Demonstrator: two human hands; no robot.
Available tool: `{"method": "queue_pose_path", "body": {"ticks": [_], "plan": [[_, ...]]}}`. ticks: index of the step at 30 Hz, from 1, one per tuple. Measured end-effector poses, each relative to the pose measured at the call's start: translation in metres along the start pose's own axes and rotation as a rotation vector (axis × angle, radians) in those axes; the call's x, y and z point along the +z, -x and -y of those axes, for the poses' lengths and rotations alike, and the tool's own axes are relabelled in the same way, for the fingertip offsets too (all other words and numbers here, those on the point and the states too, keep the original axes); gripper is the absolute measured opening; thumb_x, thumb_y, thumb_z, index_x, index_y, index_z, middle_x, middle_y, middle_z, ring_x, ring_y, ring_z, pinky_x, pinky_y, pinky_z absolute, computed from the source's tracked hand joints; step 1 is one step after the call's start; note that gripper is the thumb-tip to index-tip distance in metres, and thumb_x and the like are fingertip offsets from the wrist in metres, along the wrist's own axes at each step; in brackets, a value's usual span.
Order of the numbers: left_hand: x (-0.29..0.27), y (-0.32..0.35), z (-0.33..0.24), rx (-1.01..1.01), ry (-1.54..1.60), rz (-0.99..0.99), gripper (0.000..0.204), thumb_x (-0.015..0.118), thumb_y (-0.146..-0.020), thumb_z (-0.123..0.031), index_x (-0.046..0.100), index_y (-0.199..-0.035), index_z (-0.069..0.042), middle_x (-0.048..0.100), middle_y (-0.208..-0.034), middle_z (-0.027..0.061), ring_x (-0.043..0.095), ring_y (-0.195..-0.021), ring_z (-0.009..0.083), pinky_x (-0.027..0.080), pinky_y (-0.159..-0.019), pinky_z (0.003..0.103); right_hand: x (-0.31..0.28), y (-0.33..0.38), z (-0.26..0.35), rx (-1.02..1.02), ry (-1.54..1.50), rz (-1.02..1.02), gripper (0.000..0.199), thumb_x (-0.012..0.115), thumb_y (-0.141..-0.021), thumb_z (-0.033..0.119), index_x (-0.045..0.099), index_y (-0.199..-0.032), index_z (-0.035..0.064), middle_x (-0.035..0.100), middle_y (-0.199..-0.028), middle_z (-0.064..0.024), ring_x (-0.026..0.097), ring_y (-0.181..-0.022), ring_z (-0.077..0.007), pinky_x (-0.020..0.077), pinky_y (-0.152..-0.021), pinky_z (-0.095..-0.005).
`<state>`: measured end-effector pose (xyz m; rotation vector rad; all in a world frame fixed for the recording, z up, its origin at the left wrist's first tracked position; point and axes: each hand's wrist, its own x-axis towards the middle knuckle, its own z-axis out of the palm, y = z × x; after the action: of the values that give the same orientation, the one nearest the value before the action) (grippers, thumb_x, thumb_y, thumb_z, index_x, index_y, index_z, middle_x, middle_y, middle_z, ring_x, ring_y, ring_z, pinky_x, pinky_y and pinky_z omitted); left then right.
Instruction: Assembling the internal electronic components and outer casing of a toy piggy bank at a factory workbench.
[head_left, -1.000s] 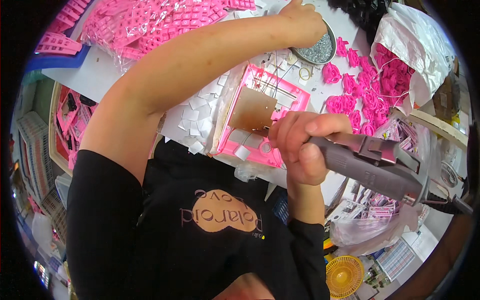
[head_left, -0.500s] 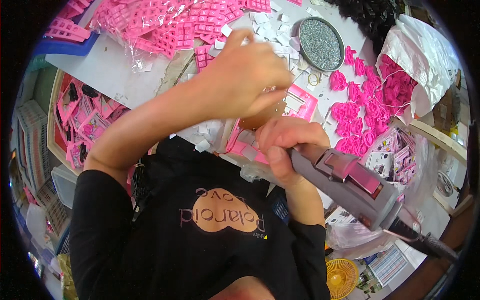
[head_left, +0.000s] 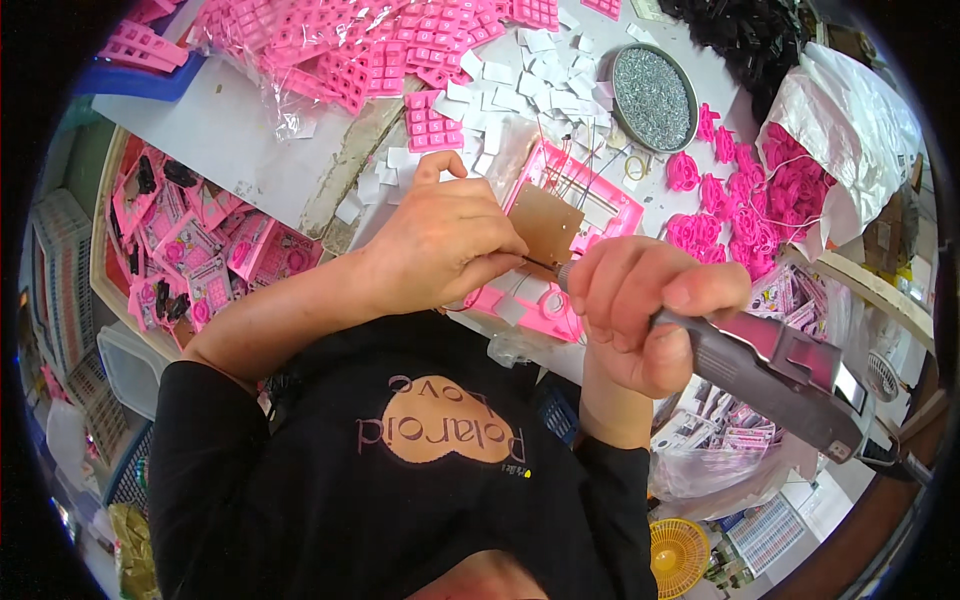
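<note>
My right hand (head_left: 650, 300) grips a grey electric screwdriver (head_left: 770, 385). Its thin dark bit points left over a pink plastic housing (head_left: 605, 205). Inside the housing lies a brown circuit board (head_left: 545, 222) with thin wires rising from its far side. My left hand (head_left: 445, 245) has its thumb and forefinger pinched together at the bit's tip, at the board's near left edge. Whatever sits between those fingertips is too small to make out. Just beyond the left hand are a pink keypad (head_left: 432, 122) and scattered white paper squares (head_left: 510, 98).
A round dish of small metal screws (head_left: 652, 98) stands at the back. Pink coiled parts (head_left: 740, 215) lie to the right beside a white plastic bag (head_left: 845, 120). Pink keypads (head_left: 340, 50) are heaped at the far left. A bin of pink printed parts (head_left: 195, 240) sits left.
My left hand has come down toward me from above the board, and its fingertips now meet the bit. My right hand has shifted right with the screwdriver, uncovering the board.
</note>
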<state>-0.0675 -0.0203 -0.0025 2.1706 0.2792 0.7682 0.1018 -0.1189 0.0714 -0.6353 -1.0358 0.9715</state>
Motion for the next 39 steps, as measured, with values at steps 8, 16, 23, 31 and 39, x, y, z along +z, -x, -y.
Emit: {"method": "queue_pose_path", "body": {"ticks": [8,16,23,31,39], "plan": [[-0.003,0.003,-0.001,0.004,-0.203,-0.038,0.026,0.084,-0.071,-0.015,0.070,-0.093,-0.013,0.068,-0.089,-0.0030,0.062,-0.083,0.0189,0.034,-0.089,0.042,0.005,-0.010,-0.013,-0.019,0.159,0.006,0.022,0.061,-0.100,0.021,0.047,-0.112,0.0098,0.046,-0.059,-0.0010,0.044,-0.050,-0.0134,0.0419,-0.050,-0.0321],[-0.019,0.009,-0.004,-0.076,-0.275,-0.112,0.034,0.087,-0.069,-0.022,0.063,-0.091,-0.014,0.064,-0.095,0.0008,0.060,-0.090,0.0228,0.034,-0.085,0.042,-0.007,-0.020,-0.044,-0.009,0.311,-0.096,0.016,0.059,-0.095,0.009,0.045,-0.103,0.0084,0.048,-0.061,-0.0047,0.045,-0.051,-0.0141,0.0454,-0.052,-0.0340],[-0.017,0.035,-0.025,-0.078,-0.138,0.072,0.039,0.089,-0.064,-0.022,0.055,-0.080,-0.013,0.057,-0.084,0.0014,0.057,-0.080,0.0221,0.034,-0.082,0.040,-0.014,-0.017,-0.046,0.019,0.456,-0.017,0.020,0.062,-0.093,0.004,0.045,-0.101,0.0075,0.049,-0.062,-0.0053,0.045,-0.050,-0.0140,0.0448,-0.052,-0.0341],[-0.013,0.029,-0.014,-0.098,-0.150,0.011,0.038,0.089,-0.065,-0.020,0.054,-0.079,-0.014,0.058,-0.085,0.0014,0.058,-0.080,0.0219,0.034,-0.080,0.039,-0.014,-0.018,-0.039,-0.027,0.412,-0.091,0.027,0.060,-0.096,0.014,0.048,-0.119,0.0061,0.046,-0.059,-0.0037,0.043,-0.050,-0.0136,0.0460,-0.053,-0.0335],[-0.009,-0.010,0.001,0.060,-0.418,-0.093,0.029,0.082,-0.073,-0.015,0.070,-0.099,-0.014,0.065,-0.091,0.0005,0.062,-0.086,0.0186,0.035,-0.086,0.042,-0.003,-0.023,-0.027,-0.029,0.190,-0.001,0.027,0.055,-0.098,0.015,0.048,-0.123,0.0083,0.045,-0.063,-0.0015,0.044,-0.053,-0.0131,0.0458,-0.055,-0.0337]]}}
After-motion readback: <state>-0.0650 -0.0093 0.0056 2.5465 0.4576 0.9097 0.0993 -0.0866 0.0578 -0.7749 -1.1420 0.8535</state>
